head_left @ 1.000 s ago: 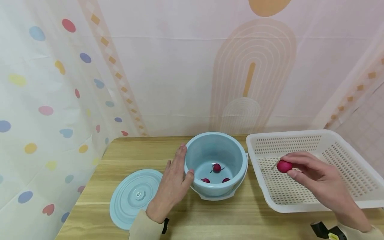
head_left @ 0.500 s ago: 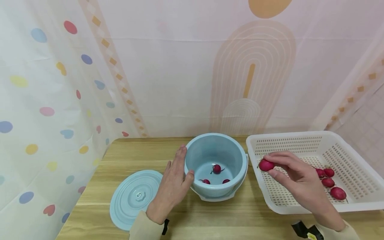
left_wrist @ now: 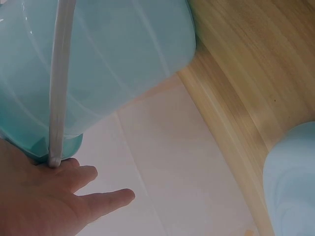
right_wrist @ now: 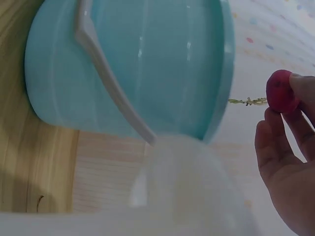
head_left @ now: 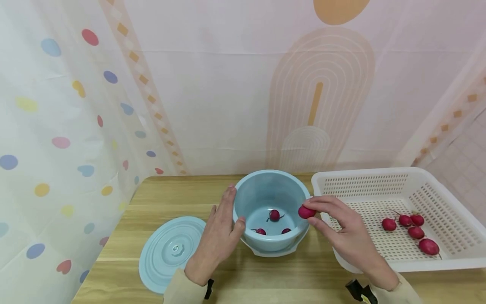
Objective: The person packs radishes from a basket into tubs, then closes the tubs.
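A light blue bucket [head_left: 271, 245] stands on the wooden table, with 3 radishes showing on its bottom, one of them a small red radish [head_left: 274, 215]. My left hand [head_left: 218, 236] rests against the bucket's left side with its fingers extended, thumb at the rim. In the left wrist view the fingers [left_wrist: 106, 201] lie beside the bucket wall and its pale handle [left_wrist: 60, 83]. My right hand [head_left: 343, 230] pinches a radish [head_left: 306, 212] between thumb and fingertips, at the bucket's right rim. In the right wrist view that radish [right_wrist: 282, 92] shows a thin stringy root.
A white perforated basket [head_left: 364, 185] stands to the right, holding several radishes [head_left: 416, 232]. The bucket's round blue lid [head_left: 167, 253] lies flat on the table [head_left: 163, 190] at left. A patterned curtain [head_left: 212, 105] hangs behind the table.
My right hand has carried the radish leftward from over the white basket to the bucket's right rim, uncovering the radishes in the basket. The left hand has stayed at the bucket.
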Tool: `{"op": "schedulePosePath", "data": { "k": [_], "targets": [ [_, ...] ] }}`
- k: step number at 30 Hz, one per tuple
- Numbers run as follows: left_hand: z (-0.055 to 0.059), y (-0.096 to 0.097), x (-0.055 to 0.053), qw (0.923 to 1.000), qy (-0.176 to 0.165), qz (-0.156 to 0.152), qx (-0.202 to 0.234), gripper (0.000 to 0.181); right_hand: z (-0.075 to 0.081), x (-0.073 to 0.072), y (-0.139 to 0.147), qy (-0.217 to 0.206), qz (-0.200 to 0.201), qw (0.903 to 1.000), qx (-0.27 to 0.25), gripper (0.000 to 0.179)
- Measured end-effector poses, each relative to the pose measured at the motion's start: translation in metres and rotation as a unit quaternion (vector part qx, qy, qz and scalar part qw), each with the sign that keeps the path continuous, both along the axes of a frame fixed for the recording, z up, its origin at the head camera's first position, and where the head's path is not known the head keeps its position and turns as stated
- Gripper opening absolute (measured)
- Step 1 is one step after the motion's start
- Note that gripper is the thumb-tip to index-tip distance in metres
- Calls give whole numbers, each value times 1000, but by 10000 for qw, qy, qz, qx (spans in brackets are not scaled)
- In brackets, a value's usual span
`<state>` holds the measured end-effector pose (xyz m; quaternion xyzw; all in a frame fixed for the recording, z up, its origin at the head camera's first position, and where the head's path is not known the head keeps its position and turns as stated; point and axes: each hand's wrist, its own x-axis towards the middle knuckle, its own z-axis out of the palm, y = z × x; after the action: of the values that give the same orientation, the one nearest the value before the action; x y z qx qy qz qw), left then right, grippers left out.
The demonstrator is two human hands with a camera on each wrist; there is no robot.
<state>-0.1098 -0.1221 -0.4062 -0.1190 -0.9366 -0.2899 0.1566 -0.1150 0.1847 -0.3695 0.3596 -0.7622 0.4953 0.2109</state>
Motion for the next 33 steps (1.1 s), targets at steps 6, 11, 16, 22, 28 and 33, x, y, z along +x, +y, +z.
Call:
{"op": "schedulePosePath", "data": {
  "k": [6, 11, 16, 22, 28, 33],
  "targets": [
    [-1, -1, 0, 10000, 34, -40, 1, 73, -11, -4, -16, 320, -234, 9986, 346, 47],
    [-1, -1, 1, 10000, 72, -50, 29, 73, -16, -7, -28, 657, -436, 9953, 555, 27],
    [-1, -1, 0, 9999, 74, -62, 41, 73, -20, -9, -36, 1097, -750, 9884, 736, 42],
    [-1, -1, 0, 9999, 92, -73, 49, 73, -22, -8, -40, 1140, -1159, 9814, 1019, 40],
    [-1, 0, 0, 9999, 103, -77, 39, 73, -23, -5, -35, 816, -1339, 9758, 1521, 34],
    [0, 0, 1, 10000, 64, -61, 37, 73, -21, 3, -25, 246, -1459, 9603, 2366, 45]
  ]
}}
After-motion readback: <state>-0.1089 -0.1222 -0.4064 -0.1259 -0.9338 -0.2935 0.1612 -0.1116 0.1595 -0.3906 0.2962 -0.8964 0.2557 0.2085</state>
